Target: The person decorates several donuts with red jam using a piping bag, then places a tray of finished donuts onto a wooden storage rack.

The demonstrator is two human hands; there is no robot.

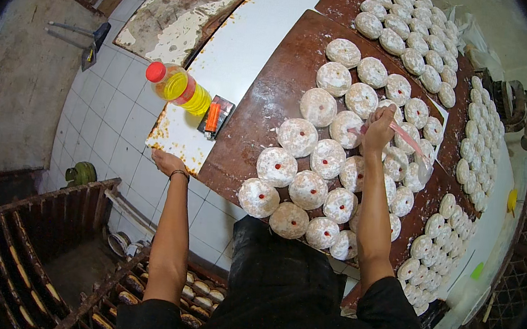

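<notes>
My right hand (pixel 379 130) is closed round a clear plastic piping bag (pixel 410 140) with pinkish-red filling, held low over the round, flour-dusted dough buns. The bag's tip points left, towards a bun (pixel 346 129) beside the hand, and its loose end trails to the right. Many buns carry a small red dot at the middle, such as the one (pixel 277 166) at the left of the group. My left hand (pixel 168 163) rests on the near left corner of the white table (pixel 249 49), its fingers laid along the edge.
On the table's left stand a bottle of yellow liquid (pixel 185 91) with a red cap and an orange lighter (pixel 212 119) on a dark pack. Brown boards (pixel 248 122) bear more buns further back and right. Below, a wooden rack (pixel 89 224) and a green gas cylinder (pixel 82 174) stand left.
</notes>
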